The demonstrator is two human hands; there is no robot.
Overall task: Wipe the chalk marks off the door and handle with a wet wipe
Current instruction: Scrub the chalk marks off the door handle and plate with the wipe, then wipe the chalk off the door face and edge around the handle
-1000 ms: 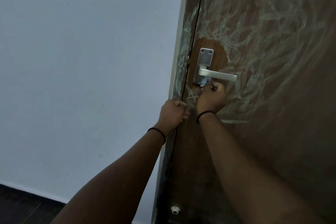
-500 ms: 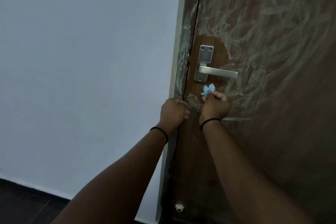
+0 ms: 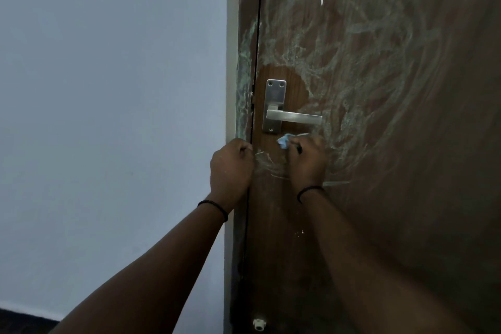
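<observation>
Chalky door point(image 3: 379, 144) — wipe point(image 3: 283, 140) pokes above right hand point(image 3: 307, 160), below handle point(image 3: 294, 117).

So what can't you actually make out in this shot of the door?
- Head view: most of the wet wipe, bunched inside the right hand.
- Left hand: curled at the door edge; its grip is hidden by its own back.
- Chalk marks: top and right cut off by the frame.
- Small white fitting at the bottom: too small to identify.
</observation>
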